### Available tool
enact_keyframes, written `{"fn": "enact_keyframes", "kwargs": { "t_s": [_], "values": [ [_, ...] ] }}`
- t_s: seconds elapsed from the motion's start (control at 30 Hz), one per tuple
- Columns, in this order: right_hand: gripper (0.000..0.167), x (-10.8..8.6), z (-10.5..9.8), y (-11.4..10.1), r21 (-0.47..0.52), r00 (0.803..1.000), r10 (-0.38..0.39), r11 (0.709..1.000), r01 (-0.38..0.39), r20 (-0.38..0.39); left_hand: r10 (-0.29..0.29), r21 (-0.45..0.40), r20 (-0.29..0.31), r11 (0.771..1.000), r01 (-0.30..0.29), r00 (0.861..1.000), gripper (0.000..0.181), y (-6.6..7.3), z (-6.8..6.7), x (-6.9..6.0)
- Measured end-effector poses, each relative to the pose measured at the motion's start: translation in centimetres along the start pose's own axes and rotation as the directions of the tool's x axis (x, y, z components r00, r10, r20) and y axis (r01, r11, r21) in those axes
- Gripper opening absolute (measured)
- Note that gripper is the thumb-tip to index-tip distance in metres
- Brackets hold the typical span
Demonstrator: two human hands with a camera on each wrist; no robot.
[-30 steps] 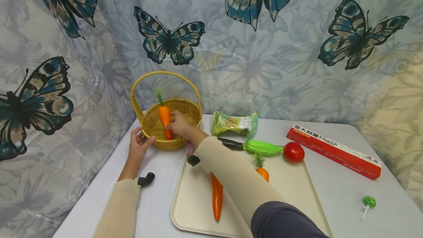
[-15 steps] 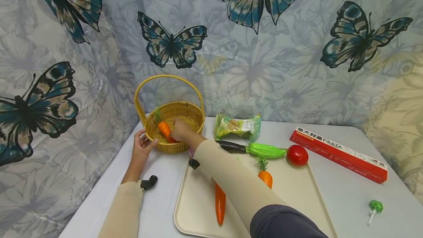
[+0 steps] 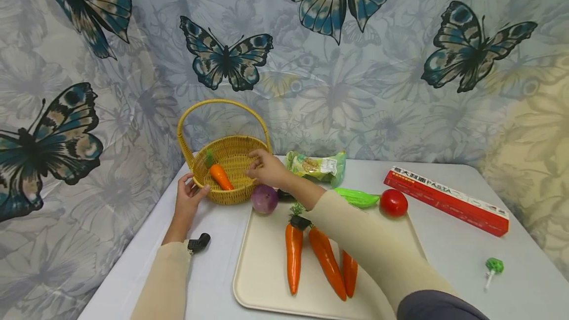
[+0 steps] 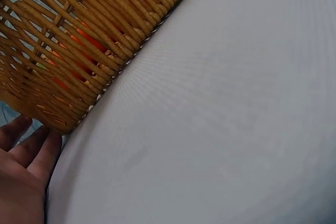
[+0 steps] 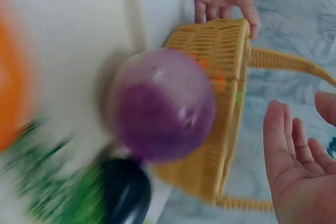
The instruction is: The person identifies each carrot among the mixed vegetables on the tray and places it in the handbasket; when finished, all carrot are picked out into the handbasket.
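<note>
A yellow wicker basket (image 3: 237, 196) with an arched handle stands at the back left of the table. My left hand (image 3: 186, 201) holds its left side, thumb by the rim and fingertips against the wicker lower down, as the left wrist view shows. Inside lies an orange toy carrot (image 3: 221, 177), its leafy top leaning on the far-left wall. Over the basket's right edge is my right hand (image 3: 268, 168), fingers loosely bent and holding nothing. Just below it sits a purple onion-like ball (image 3: 264, 199), large in the right wrist view and close to the basket.
A beige tray (image 3: 262, 280) bears several orange carrots (image 3: 294, 260), partly under my right sleeve. Behind are a dark eggplant (image 5: 126, 192), a green vegetable (image 3: 359, 197), a tomato (image 3: 393, 203) and a green packet (image 3: 316, 167). Rightward lie a red pasta box (image 3: 446, 200) and a small broccoli piece (image 3: 494, 264).
My right hand has lowered the carrot into the basket, let go and drawn back to the right. The purple ball and more carrots have come into sight. My left hand stays on the basket.
</note>
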State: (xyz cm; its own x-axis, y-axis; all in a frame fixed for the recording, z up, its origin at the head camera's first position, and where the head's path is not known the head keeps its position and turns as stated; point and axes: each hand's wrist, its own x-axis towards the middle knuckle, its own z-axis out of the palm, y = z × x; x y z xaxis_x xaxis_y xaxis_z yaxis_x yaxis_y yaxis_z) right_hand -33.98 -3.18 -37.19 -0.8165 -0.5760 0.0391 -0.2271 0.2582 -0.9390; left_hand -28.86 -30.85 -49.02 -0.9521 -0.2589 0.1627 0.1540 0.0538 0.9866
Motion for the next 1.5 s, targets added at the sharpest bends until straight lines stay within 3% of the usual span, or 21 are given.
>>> {"fn": "enact_keyframes", "kwargs": {
  "t_s": [0.13,0.27,0.47,0.6,0.77,1.0,1.13,1.27,1.37,1.5],
  "values": [
    [0.048,-3.7,-2.7,0.7,-0.014,1.000,-0.004,1.000,0.003,-0.018,0.018,0.019,-0.004,1.000,-0.018,1.000,0.073,-0.2,-0.2,0.2],
    [0.047,-7.7,-4.8,2.0,-0.026,0.999,0.018,0.999,-0.019,-0.050,0.000,0.016,-0.016,1.000,0.000,1.000,0.072,-0.3,-0.6,0.2],
    [0.048,-14.6,-6.4,4.9,0.040,0.990,0.078,0.996,-0.074,-0.116,-0.020,-0.004,0.001,1.000,0.020,1.000,0.073,-0.7,-0.6,0.2],
    [0.051,-18.7,-6.7,6.4,0.117,0.961,0.202,0.976,-0.182,-0.191,-0.022,0.011,0.000,1.000,0.022,1.000,0.074,-0.3,-0.4,0.1],
    [0.055,-22.2,-7.1,6.9,0.045,0.908,0.283,0.958,-0.283,-0.307,-0.009,0.045,0.002,0.999,0.009,1.000,0.075,0.6,-0.6,-0.3],
    [0.066,-24.2,-7.3,7.7,-0.025,0.867,0.347,0.924,-0.381,-0.358,-0.023,0.052,-0.025,0.998,0.024,0.999,0.075,0.8,-0.9,-0.2],
    [0.085,-24.4,-6.7,8.4,-0.165,0.844,0.391,0.866,-0.473,-0.367,-0.041,0.050,-0.034,0.998,0.043,0.999,0.074,0.6,-0.8,-0.2],
    [0.101,-24.6,-6.2,8.8,-0.291,0.839,0.406,0.806,-0.515,-0.362,-0.040,0.045,-0.027,0.998,0.041,0.999,0.074,0.5,-0.4,-0.4],
    [0.101,-24.9,-5.9,8.9,-0.295,0.836,0.416,0.799,-0.524,-0.357,-0.036,0.044,-0.019,0.998,0.037,0.999,0.075,0.5,-0.1,-0.4],
    [0.093,-25.1,-5.8,8.8,-0.208,0.828,0.440,0.825,-0.525,-0.347,-0.032,0.036,-0.009,0.999,0.033,0.999,0.076,0.4,0.2,-0.4]
  ]
}}
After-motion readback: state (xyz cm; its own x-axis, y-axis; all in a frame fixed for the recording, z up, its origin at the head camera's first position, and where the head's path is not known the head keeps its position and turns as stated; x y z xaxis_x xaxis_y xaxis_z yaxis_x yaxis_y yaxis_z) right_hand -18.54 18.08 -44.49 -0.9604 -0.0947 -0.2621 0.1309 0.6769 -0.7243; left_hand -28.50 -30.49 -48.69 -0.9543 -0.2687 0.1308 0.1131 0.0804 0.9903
